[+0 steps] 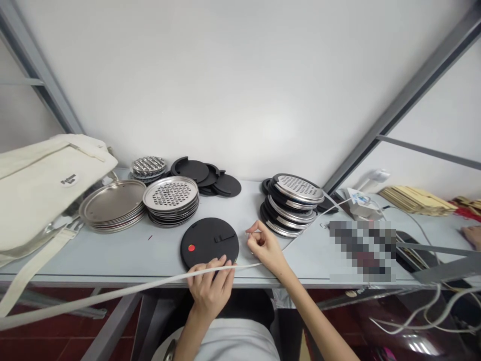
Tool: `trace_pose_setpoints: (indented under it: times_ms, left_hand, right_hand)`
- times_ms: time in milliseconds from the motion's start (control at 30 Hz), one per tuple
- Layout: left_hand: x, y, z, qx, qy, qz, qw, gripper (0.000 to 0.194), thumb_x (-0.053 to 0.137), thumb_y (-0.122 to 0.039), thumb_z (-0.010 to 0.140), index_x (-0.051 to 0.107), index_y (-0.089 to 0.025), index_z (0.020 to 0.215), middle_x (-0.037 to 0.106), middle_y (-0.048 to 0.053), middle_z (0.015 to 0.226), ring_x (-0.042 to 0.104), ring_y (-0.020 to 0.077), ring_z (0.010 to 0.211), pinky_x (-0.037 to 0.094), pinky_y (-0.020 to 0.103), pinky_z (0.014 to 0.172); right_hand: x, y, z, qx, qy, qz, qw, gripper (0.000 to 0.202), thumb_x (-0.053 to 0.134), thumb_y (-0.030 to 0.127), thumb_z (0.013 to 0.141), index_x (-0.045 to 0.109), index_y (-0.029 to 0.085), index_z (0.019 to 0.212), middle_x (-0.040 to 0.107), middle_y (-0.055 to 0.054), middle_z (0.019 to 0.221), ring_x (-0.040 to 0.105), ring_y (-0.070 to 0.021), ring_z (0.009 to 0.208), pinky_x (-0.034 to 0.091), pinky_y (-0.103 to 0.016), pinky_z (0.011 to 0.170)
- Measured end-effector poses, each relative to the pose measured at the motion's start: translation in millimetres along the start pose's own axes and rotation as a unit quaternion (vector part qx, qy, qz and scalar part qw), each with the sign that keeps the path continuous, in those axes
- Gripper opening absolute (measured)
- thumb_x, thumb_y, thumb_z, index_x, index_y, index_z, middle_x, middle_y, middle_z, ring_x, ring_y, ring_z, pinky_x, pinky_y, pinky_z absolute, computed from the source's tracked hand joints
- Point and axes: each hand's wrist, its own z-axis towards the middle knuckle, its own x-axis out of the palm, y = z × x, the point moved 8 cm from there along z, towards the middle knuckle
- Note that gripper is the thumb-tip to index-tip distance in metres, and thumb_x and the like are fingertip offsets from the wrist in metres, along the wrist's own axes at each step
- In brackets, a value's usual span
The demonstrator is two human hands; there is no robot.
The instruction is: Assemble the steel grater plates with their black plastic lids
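A black round disc (210,233) lies on the table in front of me, with a red round sticker (191,247) and a small raised clip-like part on its face. My left hand (211,283) is closed on the near edge of this disc, its fingertips on top. To the right of the disc, my right hand (264,245) is apart from it, thumb and forefinger pinched together. A tiny pale bit shows at those fingertips, too small to name. A white cable (158,284) runs across in front of both hands.
Perforated grater plates (171,195), plain metal discs (112,200) and black holders (193,170) are stacked behind and left. Assembled graters (296,193) stand right. A cream bag (48,185) sits far left. Yellow envelopes (417,200) and another person's hand (472,235) are far right.
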Motion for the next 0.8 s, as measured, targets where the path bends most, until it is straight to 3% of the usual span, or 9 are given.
trace_pose_setpoints:
  times_ms: [300, 533, 800]
  left_hand:
    - [-2.2, 2.9, -9.0, 0.006, 0.009, -0.098, 0.995, 0.007, 0.067, -0.017, 0.072, 0.063, -0.022, 0.072, 0.069, -0.001, 0.073, 0.059, 0.0154, 0.068, 0.039, 0.034, 0.077]
    - [0.6, 2.6, -13.8, 0.018, 0.013, -0.088, 0.996, 0.007, 0.069, -0.023, 0.071, 0.063, -0.022, 0.075, 0.070, -0.001, 0.076, 0.060, 0.0157, 0.069, 0.039, 0.035, 0.078]
    - [0.6, 0.2, -9.7, 0.017, 0.017, -0.080, 0.996, 0.010, 0.072, -0.021, 0.070, 0.063, -0.022, 0.074, 0.070, -0.001, 0.076, 0.059, 0.0153, 0.070, 0.038, 0.034, 0.079]
  right_hand:
    - [-0.7, 12.0, 0.1, -0.027, -0.013, -0.028, 0.999, 0.020, 0.043, 0.031, 0.093, 0.040, 0.021, 0.110, 0.045, 0.007, 0.058, 0.042, -0.0110, 0.054, 0.036, -0.023, 0.057]
    - [0.2, 12.3, 0.2, -0.039, 0.010, -0.087, 0.995, 0.020, 0.043, 0.035, 0.094, 0.051, 0.019, 0.087, 0.041, 0.005, 0.059, 0.038, -0.0106, 0.055, 0.031, -0.024, 0.054]
    - [4.1, 15.4, -0.8, -0.049, 0.033, -0.104, 0.993, 0.020, 0.044, 0.033, 0.094, 0.056, 0.018, 0.100, 0.036, 0.006, 0.059, 0.036, -0.0105, 0.054, 0.030, -0.023, 0.053]
